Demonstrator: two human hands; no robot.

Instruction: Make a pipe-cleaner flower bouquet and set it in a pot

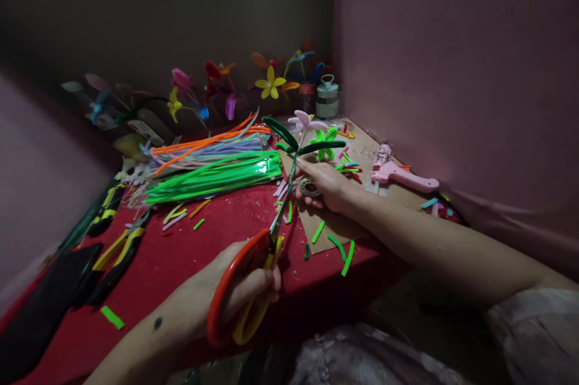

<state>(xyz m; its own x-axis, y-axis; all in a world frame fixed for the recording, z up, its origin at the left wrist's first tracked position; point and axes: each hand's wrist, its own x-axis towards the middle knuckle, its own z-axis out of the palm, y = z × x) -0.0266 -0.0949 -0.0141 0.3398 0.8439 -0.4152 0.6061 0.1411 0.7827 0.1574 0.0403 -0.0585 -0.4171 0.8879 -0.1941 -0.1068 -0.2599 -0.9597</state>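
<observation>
My left hand (251,285) is closed in the handles of a pair of scissors (226,279), one orange and one yellow. The blades point up toward the wrapped stem of a pipe-cleaner flower (306,122); whether they touch it I cannot tell. My right hand (323,183) pinches that stem just below two dark green leaves (322,146). The flower has pale pink petals and stands nearly upright. A small ring-shaped roll (310,187), seemingly tape, also sits in the right hand's fingers. Behind them lies a bright green pipe-cleaner piece (326,142).
Bundles of green pipe cleaners (217,177) lie on the red cloth (181,258). Pliers (120,252) lie left, and a pink glue gun (402,177) lies right on a brown board (366,137). Finished flowers (270,83) and a lidded jar (327,98) stand behind; cut scraps are scattered.
</observation>
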